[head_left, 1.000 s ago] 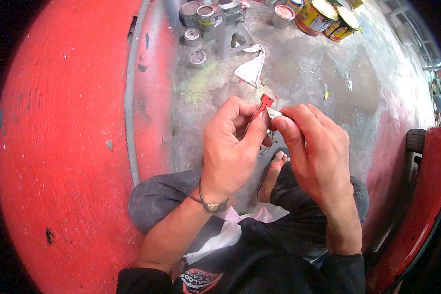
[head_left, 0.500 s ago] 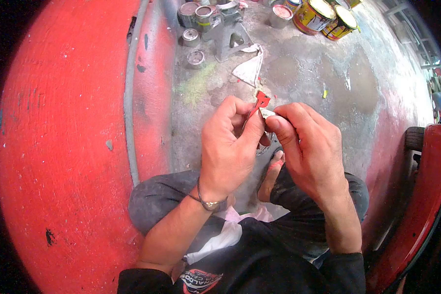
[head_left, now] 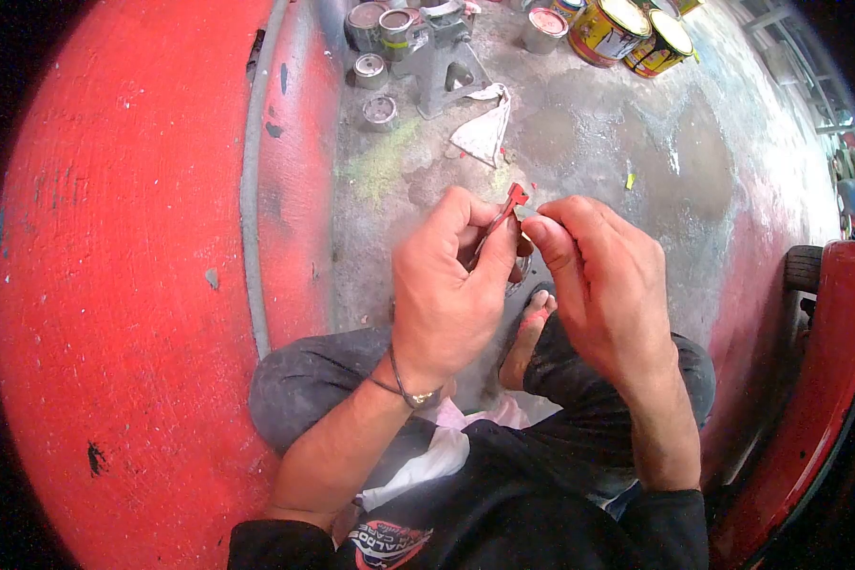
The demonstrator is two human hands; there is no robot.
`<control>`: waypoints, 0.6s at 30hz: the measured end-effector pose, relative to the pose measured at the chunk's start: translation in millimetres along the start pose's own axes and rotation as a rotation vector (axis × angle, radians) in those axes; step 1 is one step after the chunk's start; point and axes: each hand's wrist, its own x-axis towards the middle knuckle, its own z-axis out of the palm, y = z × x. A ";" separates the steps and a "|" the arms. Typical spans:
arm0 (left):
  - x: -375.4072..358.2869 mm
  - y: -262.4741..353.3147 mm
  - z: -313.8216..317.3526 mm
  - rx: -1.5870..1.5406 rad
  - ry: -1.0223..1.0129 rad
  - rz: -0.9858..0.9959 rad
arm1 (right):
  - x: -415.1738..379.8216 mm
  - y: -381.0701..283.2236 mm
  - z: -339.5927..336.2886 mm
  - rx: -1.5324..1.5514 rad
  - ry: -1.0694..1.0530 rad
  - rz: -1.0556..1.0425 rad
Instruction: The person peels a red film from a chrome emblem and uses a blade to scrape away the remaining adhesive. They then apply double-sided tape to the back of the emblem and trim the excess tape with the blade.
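The left hand [head_left: 451,285] pinches a small red piece [head_left: 516,196] above the stained concrete floor [head_left: 579,133]; the right hand [head_left: 608,285], just beside it, is clamped on a pale scrap [head_left: 526,214], mostly hidden. Farther off stand paint cans [head_left: 606,43], the rearmost cut off.

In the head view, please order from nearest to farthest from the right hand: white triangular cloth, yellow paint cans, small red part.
1. Small red part: in left hand.
2. White triangular cloth: on floor ahead.
3. Yellow paint cans: farther ahead.
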 end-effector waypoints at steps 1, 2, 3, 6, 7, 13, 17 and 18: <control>-0.7 0.5 0.2 0.025 0.003 0.000 | -0.6 -0.2 -0.1 -0.009 -0.007 0.011; -1.2 0.7 0.4 0.051 0.007 0.001 | -1.1 -0.6 -0.1 -0.017 -0.014 0.022; -1.5 0.7 0.2 0.055 0.020 -0.003 | -1.7 -2.1 -0.2 0.033 -0.023 0.033; -1.0 -0.2 0.2 0.080 0.046 0.019 | -2.8 -5.1 0.0 0.154 -0.046 0.055; 0.2 -2.7 -1.1 0.096 0.048 0.048 | -3.3 -4.9 2.1 0.176 -0.050 0.050; 0.5 2.1 -2.3 -0.023 0.027 -0.040 | -3.1 -7.6 -2.4 0.177 -0.035 0.071; 0.7 7.0 0.4 -0.082 0.016 -0.082 | -1.8 -6.2 -1.8 0.178 -0.020 0.066; 0.5 6.7 1.1 -0.078 0.013 -0.074 | -2.2 -6.0 -1.8 0.159 -0.018 0.063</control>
